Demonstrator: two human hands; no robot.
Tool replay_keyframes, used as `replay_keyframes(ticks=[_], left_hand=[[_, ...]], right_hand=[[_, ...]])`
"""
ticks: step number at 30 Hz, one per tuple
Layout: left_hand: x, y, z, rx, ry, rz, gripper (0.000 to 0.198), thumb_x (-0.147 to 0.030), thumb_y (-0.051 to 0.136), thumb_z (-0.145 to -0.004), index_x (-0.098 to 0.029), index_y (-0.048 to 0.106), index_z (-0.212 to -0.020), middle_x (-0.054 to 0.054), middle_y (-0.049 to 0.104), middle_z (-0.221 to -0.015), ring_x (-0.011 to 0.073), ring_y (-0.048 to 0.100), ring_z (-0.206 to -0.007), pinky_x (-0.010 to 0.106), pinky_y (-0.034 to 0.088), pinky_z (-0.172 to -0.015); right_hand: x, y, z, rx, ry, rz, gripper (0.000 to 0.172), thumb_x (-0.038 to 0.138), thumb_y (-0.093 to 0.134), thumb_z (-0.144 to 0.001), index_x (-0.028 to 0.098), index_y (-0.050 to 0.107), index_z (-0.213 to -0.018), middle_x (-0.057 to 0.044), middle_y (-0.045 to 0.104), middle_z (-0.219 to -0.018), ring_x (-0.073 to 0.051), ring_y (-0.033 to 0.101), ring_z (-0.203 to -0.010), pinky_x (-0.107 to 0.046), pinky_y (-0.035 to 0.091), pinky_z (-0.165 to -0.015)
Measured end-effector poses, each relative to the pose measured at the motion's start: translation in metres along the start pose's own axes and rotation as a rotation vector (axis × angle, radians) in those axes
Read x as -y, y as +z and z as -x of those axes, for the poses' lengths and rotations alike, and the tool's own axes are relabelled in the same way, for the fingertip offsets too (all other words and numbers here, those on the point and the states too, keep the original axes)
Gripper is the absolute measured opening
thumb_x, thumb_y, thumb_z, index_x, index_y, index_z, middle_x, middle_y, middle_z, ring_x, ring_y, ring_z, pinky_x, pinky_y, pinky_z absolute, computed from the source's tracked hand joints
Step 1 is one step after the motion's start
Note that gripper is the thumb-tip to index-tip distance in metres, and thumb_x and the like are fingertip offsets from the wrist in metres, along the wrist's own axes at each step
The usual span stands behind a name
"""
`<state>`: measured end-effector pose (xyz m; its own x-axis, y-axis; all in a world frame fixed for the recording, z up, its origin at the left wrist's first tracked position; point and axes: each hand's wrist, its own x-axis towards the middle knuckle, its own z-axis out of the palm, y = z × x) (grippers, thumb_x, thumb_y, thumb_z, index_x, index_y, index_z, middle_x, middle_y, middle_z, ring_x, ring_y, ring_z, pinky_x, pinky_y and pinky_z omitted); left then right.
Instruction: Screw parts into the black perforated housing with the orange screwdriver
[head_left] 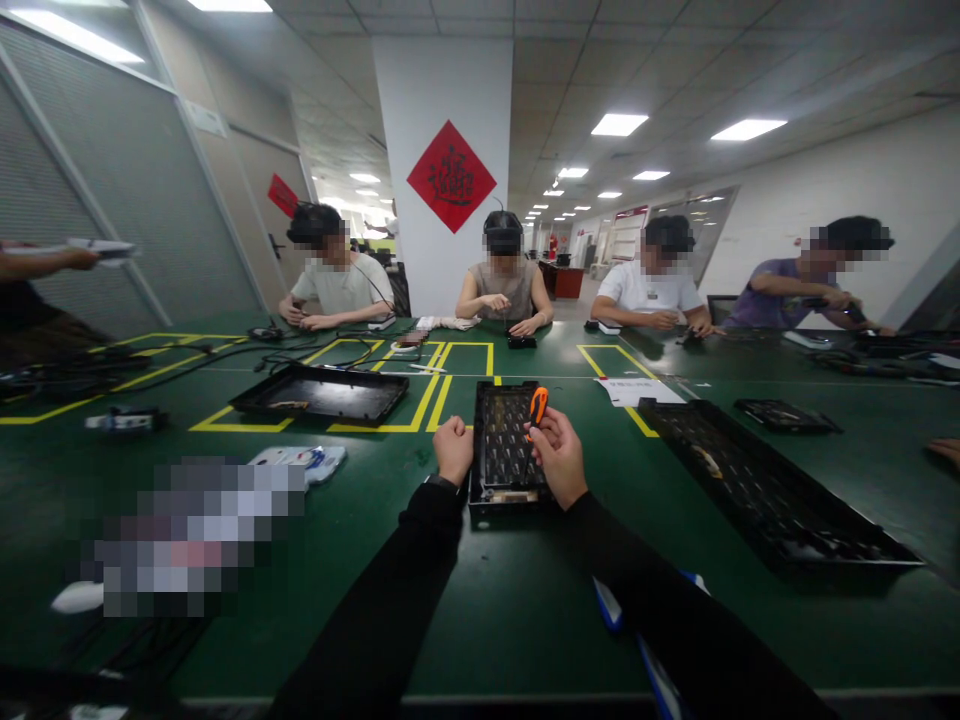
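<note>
A black plastic housing (504,440), like an open shallow tray with rows of small shiny parts inside, lies on the green table before me. My left hand (454,451) is curled into a fist against its left edge; the inside of the fist is hidden. My right hand (559,456) grips a screwdriver (538,405) with an orange and black handle, held upright over the housing's right side. The screwdriver's tip is hard to make out against the dark housing. At the housing's near end sits a pale strip (517,496).
A black tray (322,392) lies to the left, and a long black housing (780,490) to the right. Beyond it is a smaller black part (787,416). A blue-and-white object (609,605) lies under my right forearm. Cables (180,365) run at left; several people sit opposite.
</note>
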<state>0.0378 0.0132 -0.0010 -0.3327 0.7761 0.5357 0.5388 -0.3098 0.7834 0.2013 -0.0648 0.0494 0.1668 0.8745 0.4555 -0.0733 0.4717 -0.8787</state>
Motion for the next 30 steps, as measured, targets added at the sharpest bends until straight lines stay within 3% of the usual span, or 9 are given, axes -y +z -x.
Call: replay_keyframes(ticks=[5,11,15,20,24,27,30], left_hand=[[0.006,0.002,0.000,0.013,-0.013,0.013,0.029,-0.010,0.044,-0.060,-0.017,0.018,-0.050,-0.006,0.018,-0.047,0.0071,0.019,-0.048,0.023,0.016,-0.049],[0.006,0.003,0.000,-0.027,-0.029,0.051,0.027,-0.009,0.043,-0.062,-0.017,0.019,-0.051,-0.005,0.019,-0.048,0.0078,0.021,-0.049,0.023,0.016,-0.049],[0.006,0.003,-0.001,-0.059,-0.001,0.080,0.022,-0.005,0.039,-0.062,-0.018,0.023,-0.054,-0.004,0.026,-0.052,0.0092,0.027,-0.052,0.023,0.020,-0.051],[0.008,0.002,-0.004,-0.102,0.100,0.026,0.023,0.003,0.036,-0.051,-0.017,0.026,-0.053,-0.002,0.034,-0.057,0.0110,0.034,-0.058,0.024,0.024,-0.056],[0.002,-0.002,-0.004,-0.127,0.072,0.032,0.022,0.004,0.036,-0.050,-0.017,0.035,-0.053,-0.001,0.040,-0.059,0.0121,0.040,-0.062,0.024,0.030,-0.059],[-0.003,-0.005,-0.003,-0.140,0.026,0.093,0.028,0.003,0.037,-0.052,-0.016,0.050,-0.067,0.000,0.050,-0.070,0.0103,0.046,-0.062,0.024,0.037,-0.065],[-0.005,-0.004,-0.002,-0.118,-0.011,0.215,0.041,0.002,0.037,-0.053,-0.016,0.055,-0.086,0.001,0.054,-0.082,0.0065,0.050,-0.057,0.024,0.042,-0.067]], right_hand=[[-0.003,0.000,0.000,0.014,-0.053,0.044,0.037,0.030,0.060,-0.070,0.018,0.049,-0.103,-0.004,0.059,-0.086,-0.008,0.049,-0.056,-0.019,0.040,-0.046],[0.000,-0.002,0.001,0.033,-0.037,0.114,0.028,0.031,0.059,-0.070,0.016,0.054,-0.093,0.003,0.050,-0.064,-0.007,0.041,-0.047,-0.018,0.034,-0.041],[0.000,-0.002,0.001,0.015,-0.064,0.104,0.029,0.030,0.059,-0.070,0.017,0.054,-0.095,0.000,0.053,-0.076,-0.005,0.042,-0.050,-0.018,0.036,-0.044],[-0.001,-0.001,0.000,-0.013,-0.028,0.055,0.042,0.030,0.058,-0.070,0.018,0.049,-0.109,-0.003,0.056,-0.084,-0.008,0.049,-0.056,-0.019,0.039,-0.045],[0.002,0.000,0.002,0.003,0.012,0.005,0.039,0.031,0.055,-0.073,0.018,0.048,-0.109,-0.004,0.058,-0.088,-0.008,0.048,-0.054,-0.019,0.037,-0.042],[0.004,0.000,0.002,0.017,0.016,-0.001,0.039,0.032,0.054,-0.073,0.019,0.047,-0.110,-0.004,0.058,-0.090,-0.008,0.047,-0.053,-0.018,0.037,-0.041],[0.003,0.001,0.002,0.022,-0.012,0.029,0.039,0.031,0.057,-0.072,0.019,0.048,-0.108,-0.003,0.057,-0.087,-0.008,0.047,-0.054,-0.018,0.037,-0.042]])
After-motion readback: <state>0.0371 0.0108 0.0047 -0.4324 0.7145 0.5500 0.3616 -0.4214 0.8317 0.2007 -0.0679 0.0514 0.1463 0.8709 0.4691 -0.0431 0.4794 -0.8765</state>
